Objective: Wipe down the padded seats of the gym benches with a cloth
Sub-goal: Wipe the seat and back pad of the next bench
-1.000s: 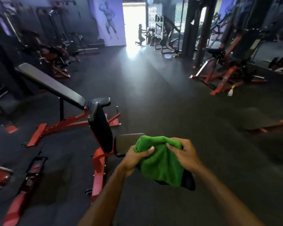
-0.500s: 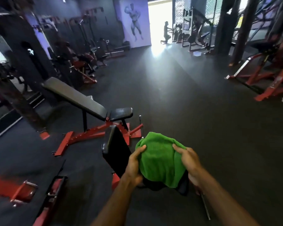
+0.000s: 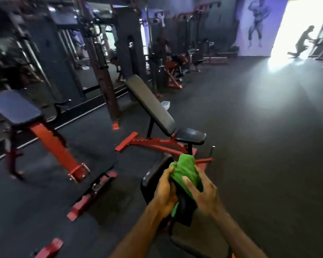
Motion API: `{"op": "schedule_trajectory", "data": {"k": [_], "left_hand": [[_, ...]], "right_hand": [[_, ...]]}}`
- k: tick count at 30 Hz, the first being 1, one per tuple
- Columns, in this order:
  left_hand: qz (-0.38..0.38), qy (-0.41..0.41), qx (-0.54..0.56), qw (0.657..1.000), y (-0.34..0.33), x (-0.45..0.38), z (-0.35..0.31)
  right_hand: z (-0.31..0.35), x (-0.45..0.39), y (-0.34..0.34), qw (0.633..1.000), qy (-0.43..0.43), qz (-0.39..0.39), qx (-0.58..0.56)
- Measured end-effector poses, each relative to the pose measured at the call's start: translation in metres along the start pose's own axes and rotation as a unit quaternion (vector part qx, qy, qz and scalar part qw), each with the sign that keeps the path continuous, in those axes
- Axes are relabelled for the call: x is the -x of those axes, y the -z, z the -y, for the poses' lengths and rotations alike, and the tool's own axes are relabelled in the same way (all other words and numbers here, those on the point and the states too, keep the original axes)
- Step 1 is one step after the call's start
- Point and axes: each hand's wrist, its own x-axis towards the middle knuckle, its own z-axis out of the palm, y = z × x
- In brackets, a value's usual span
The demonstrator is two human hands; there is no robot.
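Lower centre of frame: we hold the cloth (image 3: 185,173), green, bunched, between both hands. Left hand (image 3: 165,194) grips its left side, fingers curled into the folds. Right hand (image 3: 203,194) grips the right side, thumb laid across the green. A dark part of the cloth hangs below the hands.

Directly behind the cloth and left hand, a black pad (image 3: 153,177), tilted, on a red frame; the left hand overlaps its edge. We cannot tell whether the cloth touches it.

Centre of frame: an incline bench (image 3: 153,107), long black backrest sloping up to the left, small seat (image 3: 191,137) at its lower right end, red base on the floor (image 3: 259,146). The cloth is near that seat, not on it.

Left of frame: another bench (image 3: 15,108), dark blue pad, red legs.

Upper left: dark racks and machines, blurred.

Upper right: a bright doorway, a person (image 3: 303,42) in silhouette, a wall mural (image 3: 256,23) just left of it.
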Motion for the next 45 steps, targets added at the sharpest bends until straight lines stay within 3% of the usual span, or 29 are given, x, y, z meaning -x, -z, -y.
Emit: {"op": "schedule_trajectory", "data": {"k": [3, 7, 10, 14, 17, 22, 28, 31, 35, 37, 41, 45], "left_hand": [[-0.017, 0.012, -0.019, 1.0, 0.007, -0.012, -0.003], [-0.071, -0.035, -0.101, 0.992, 0.022, -0.022, -0.004], [-0.12, -0.059, -0.165, 0.977, 0.028, -0.025, -0.017], [-0.14, -0.072, -0.271, 0.95, 0.06, -0.035, -0.03], [-0.165, -0.079, -0.354, 0.917, 0.095, -0.059, -0.037], [-0.277, -0.085, -0.373, 0.882, 0.16, -0.115, -0.041], [-0.238, -0.071, -0.344, 0.905, 0.174, -0.173, -0.066], [-0.218, -0.027, -0.324, 0.92, 0.184, -0.197, -0.059], [-0.233, 0.019, -0.255, 0.938, 0.194, -0.209, -0.053], [-0.252, 0.026, -0.235, 0.938, 0.203, -0.215, -0.052], [-0.25, 0.044, -0.201, 0.946, 0.211, -0.221, -0.048], [-0.213, 0.011, -0.211, 0.954, 0.211, -0.216, -0.044]], "right_hand": [[-0.001, -0.031, -0.01, 0.997, 0.015, 0.053, -0.046], [0.001, -0.052, -0.032, 0.993, -0.008, 0.057, -0.102], [0.006, -0.077, -0.041, 0.984, -0.075, 0.069, -0.146], [-0.004, -0.099, -0.051, 0.956, -0.162, 0.163, -0.181], [-0.017, -0.115, -0.061, 0.967, -0.16, 0.135, -0.147], [-0.038, -0.153, -0.081, 0.982, -0.161, 0.035, -0.097], [-0.039, -0.19, -0.13, 0.997, -0.03, -0.011, 0.07], [-0.042, -0.189, -0.161, 0.992, 0.023, -0.003, 0.123], [-0.059, -0.166, -0.203, 0.943, 0.146, 0.04, 0.298], [-0.053, -0.156, -0.217, 0.917, 0.145, 0.064, 0.367], [-0.069, -0.163, -0.22, 0.886, 0.214, 0.1, 0.4], [-0.078, -0.203, -0.202, 0.871, 0.236, 0.117, 0.416]]}}
